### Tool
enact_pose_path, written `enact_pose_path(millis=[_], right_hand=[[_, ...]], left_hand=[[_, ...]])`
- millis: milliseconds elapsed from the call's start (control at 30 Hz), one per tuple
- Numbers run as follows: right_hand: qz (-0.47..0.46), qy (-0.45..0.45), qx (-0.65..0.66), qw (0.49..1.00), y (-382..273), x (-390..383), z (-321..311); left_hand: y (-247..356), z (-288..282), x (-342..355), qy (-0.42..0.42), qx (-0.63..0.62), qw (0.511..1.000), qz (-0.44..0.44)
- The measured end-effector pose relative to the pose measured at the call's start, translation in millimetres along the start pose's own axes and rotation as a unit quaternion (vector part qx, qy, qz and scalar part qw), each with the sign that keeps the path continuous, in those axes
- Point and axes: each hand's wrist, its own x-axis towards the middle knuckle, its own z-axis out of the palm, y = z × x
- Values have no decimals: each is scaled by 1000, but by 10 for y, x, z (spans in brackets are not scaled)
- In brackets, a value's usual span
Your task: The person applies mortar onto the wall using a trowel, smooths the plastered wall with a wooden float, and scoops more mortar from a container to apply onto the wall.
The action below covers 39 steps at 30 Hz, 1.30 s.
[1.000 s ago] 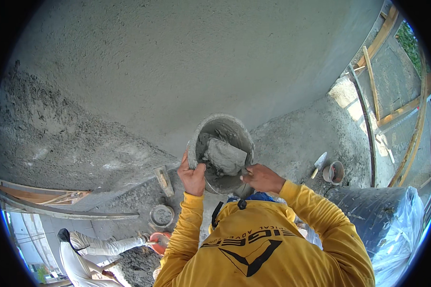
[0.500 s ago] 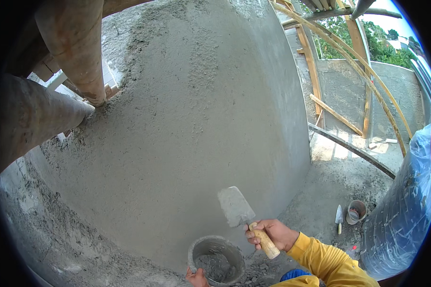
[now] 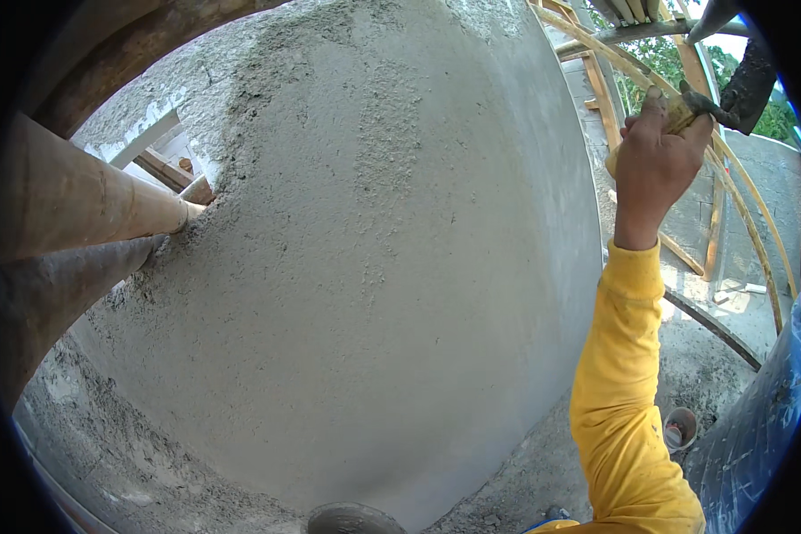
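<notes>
My right hand [image 3: 659,169] is raised at the upper right, its fingers closed round the wooden handle of a trowel [image 3: 749,93]. The trowel's blade looks dark against the light and points up to the right. The yellow sleeve of that arm [image 3: 627,383] runs up from the lower edge. A broad, wet grey plastered wall [image 3: 400,285] fills the middle, smooth at the right and rougher in a strip near the top. At the bottom edge only the upper rim of a mortar bucket [image 3: 351,512] shows. My left hand is out of view.
Thick round poles [image 3: 98,191] lean against the wall at the left. On the floor at the right stands a small bucket [image 3: 680,427], beside a large drum wrapped in blue plastic [image 3: 756,436]. Bent bamboo strips [image 3: 756,231] and timber props [image 3: 714,227] stand behind my right arm.
My right hand has swung the trowel from above the bucket up to the upper right. My left hand has dropped out of view, and the bucket sits lower in the picture as the view shifted.
</notes>
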Motion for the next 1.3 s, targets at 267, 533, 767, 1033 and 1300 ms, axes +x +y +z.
enact_pose_path(millis=[267,533,767,1033,1300], right_hand=[[-111,-555,-16,824,406,-1134,1847],[-24,-828,112,548,164,-3240,-768],[-44,-926,-67,370,-48,-4256,-2214],[94,-990,56,94,265,-5092,-3297],[476,-826,-152,261,-460,-3946,-2812]], left_hand=[[347,-213,-638,75,31,996,24],[396,405,-696,92,-72,989,91],[916,947,-919,-322,46,929,178],[837,1226,-1165,-421,51,869,254],[766,1536,-1068,-425,-56,898,93]])
